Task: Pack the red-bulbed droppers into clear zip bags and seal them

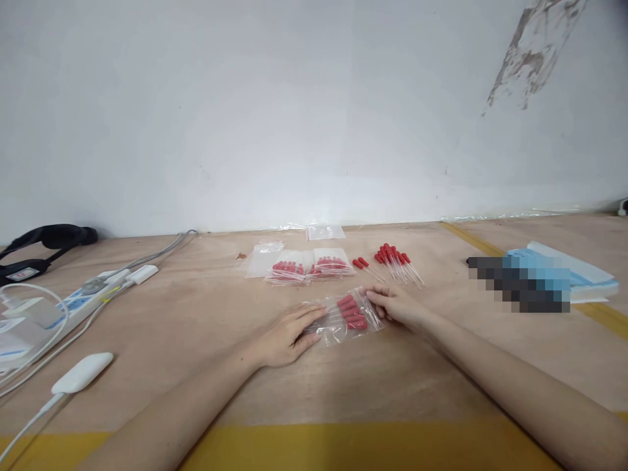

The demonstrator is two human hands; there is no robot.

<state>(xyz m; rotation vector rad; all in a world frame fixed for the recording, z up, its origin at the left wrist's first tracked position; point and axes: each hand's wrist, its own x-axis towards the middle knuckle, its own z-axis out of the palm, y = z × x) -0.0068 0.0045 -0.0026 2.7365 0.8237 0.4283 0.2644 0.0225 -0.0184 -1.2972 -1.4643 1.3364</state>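
Plywood counter (196,340) is carrying, mid-surface, a clear bag of red-bulbed droppers (349,315), with the left hand (289,337) pressing flat fingers on its near end, the right hand (400,306) pinching its far edge, and loose droppers (395,258) lying beyond toward the back edge.

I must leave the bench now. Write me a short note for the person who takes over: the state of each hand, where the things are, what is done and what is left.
Left hand: flat on the near end of the clear bag, pressing it to the table. Holds nothing.
Right hand: fingers at the bag's far end, by its opening.
In the bag: several red-bulb droppers, bulbs toward the right hand.
Done: two filled bags lie behind, side by side.
Left: a loose pile of droppers and two single ones beside it, not bagged. Empty bags lie near the wall.
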